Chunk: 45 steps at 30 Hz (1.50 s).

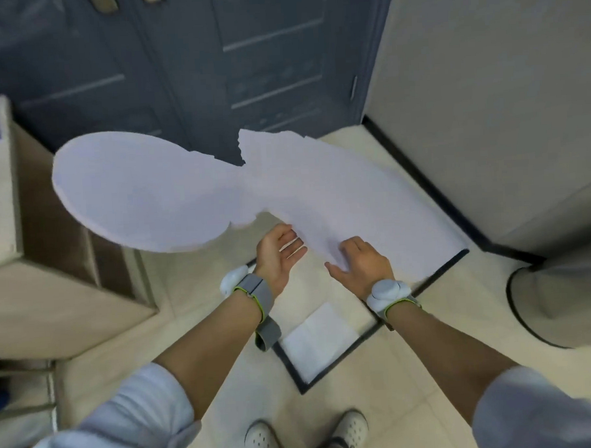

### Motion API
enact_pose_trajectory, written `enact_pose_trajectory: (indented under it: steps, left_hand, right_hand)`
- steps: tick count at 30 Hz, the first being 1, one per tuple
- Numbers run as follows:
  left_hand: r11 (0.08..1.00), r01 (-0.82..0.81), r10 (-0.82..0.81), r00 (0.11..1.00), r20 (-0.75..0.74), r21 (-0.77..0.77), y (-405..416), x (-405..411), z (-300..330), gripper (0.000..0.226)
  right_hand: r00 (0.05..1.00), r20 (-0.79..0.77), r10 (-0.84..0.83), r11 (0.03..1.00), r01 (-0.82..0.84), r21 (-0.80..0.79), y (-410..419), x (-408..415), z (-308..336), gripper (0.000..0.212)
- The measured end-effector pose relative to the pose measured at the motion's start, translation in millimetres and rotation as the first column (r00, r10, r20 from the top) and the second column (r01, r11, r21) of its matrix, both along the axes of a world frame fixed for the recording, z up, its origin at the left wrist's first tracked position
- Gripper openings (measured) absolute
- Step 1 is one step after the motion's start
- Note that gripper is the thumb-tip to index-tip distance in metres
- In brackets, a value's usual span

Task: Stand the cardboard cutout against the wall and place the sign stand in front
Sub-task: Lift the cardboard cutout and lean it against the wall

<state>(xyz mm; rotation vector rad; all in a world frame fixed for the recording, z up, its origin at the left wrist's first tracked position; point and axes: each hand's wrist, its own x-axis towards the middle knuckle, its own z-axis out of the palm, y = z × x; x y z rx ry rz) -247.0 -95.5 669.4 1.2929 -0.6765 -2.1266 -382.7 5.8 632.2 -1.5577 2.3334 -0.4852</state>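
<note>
Now your left hand (278,251) lies open, palm up, under the cardboard cutout (218,190), held flat above the floor before the door; your right hand (360,261) presses on top. Tip it upright gently, supporting that narrow neck.

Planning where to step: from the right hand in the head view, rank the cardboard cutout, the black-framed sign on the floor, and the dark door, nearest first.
From the right hand:
1. Cardboard cutout: touching the hand.
2. Black-framed sign: on the floor below.
3. Dark door: far ahead.
</note>
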Motion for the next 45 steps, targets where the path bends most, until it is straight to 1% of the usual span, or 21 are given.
enact_pose_trajectory:
  steps: [4, 9, 13, 14, 16, 19, 21, 25, 31, 40, 45]
  left_hand:
    - [0.991, 0.055, -0.062, 0.997, -0.050, -0.123, -7.8, -56.2, 60.9, 0.015]
    - [0.970, 0.147, -0.165, 0.983, -0.081, -0.192, -18.3, -109.0, 106.2, 0.016]
    - [0.931, 0.223, -0.258, 0.962, -0.087, -0.289, -20.3, -165.1, 148.7, 0.015]
    - [0.911, 0.247, -0.293, 0.951, -0.097, -0.331, -10.2, -199.3, 169.9, 0.015]
    - [0.888, 0.281, -0.331, 0.940, -0.082, -0.363, -8.0, -219.4, 183.5, 0.017]
    - [0.874, 0.295, -0.342, 0.938, -0.057, -0.387, -8.9, -234.7, 191.8, 0.031]
    - [0.860, 0.311, -0.358, 0.932, -0.045, -0.406, -6.2, -252.4, 198.6, 0.042]
    - [0.835, 0.322, -0.387, 0.920, -0.060, -0.447, 0.6, -291.7, 219.2, 0.051]
    - [0.798, 0.336, -0.420, 0.905, -0.062, -0.500, -3.6, -337.6, 235.6, 0.055]
    - [0.677, 0.383, -0.494, 0.870, -0.002, -0.628, -16.8, -427.8, 261.7, 0.058]
    - [0.598, 0.386, -0.487, 0.871, 0.064, -0.702, -29.3, -498.9, 278.2, 0.056]
  right_hand:
    - [0.992, 0.036, -0.117, 0.985, 0.121, -0.122, -5.7, -47.9, 58.8, 0.035]
    - [0.972, 0.123, -0.201, 0.958, 0.222, -0.181, -13.5, -98.6, 106.9, 0.032]
    - [0.963, 0.092, -0.254, 0.933, 0.269, -0.240, -10.1, -153.9, 151.6, 0.030]
    - [0.956, 0.078, -0.282, 0.920, 0.292, -0.262, 0.7, -187.2, 171.7, 0.029]
    - [0.953, 0.059, -0.297, 0.916, 0.302, -0.266, 2.2, -208.8, 185.7, 0.030]
    - [0.953, 0.030, -0.301, 0.925, 0.299, -0.233, 3.9, -223.3, 200.1, 0.032]
    - [0.949, 0.039, -0.313, 0.923, 0.314, -0.224, 8.9, -240.8, 210.7, 0.032]
    - [0.937, 0.040, -0.346, 0.904, 0.345, -0.253, 16.0, -282.2, 232.6, 0.032]
    - [0.932, 0.005, -0.362, 0.902, 0.351, -0.250, 13.7, -325.2, 259.4, 0.032]
    - [0.904, -0.053, -0.425, 0.864, 0.388, -0.320, 7.2, -414.4, 292.2, 0.033]
    - [0.877, -0.071, -0.475, 0.834, 0.423, -0.355, 3.4, -479.8, 314.0, 0.038]
